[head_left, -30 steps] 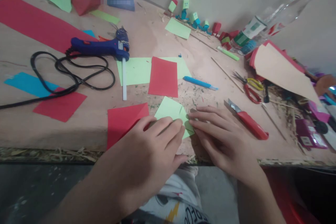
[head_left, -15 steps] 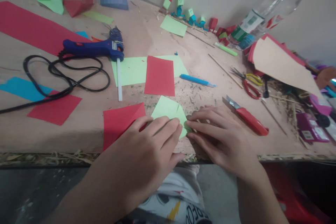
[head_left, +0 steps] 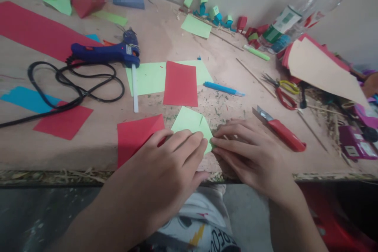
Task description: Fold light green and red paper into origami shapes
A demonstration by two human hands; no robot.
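A light green paper [head_left: 190, 120] with a fold at its right side lies near the table's front edge. My left hand [head_left: 174, 165] rests over its lower left part, fingers together, pressing it down. At its right corner, the fingertips of my right hand [head_left: 251, 149] are closed on the paper's edge. A red paper [head_left: 136, 134] with a folded top corner lies partly under my left hand. Just behind the green piece, a red rectangle [head_left: 180, 84] lies on a larger green sheet [head_left: 150, 78]. Both palms and the paper's lower edge are hidden.
A blue glue gun [head_left: 103, 53] with its black cord [head_left: 85, 94] lies at the left. A red-handled cutter [head_left: 285, 134], scissors [head_left: 285, 94] and a blue pen [head_left: 223, 88] lie to the right. Plastic bottles [head_left: 283, 27] and small paper figures [head_left: 217, 15] stand along the wall.
The view has shifted slightly, moving the objects at the right a little further right. Both hands stay on the green paper, with only a slight movement of the right fingers.
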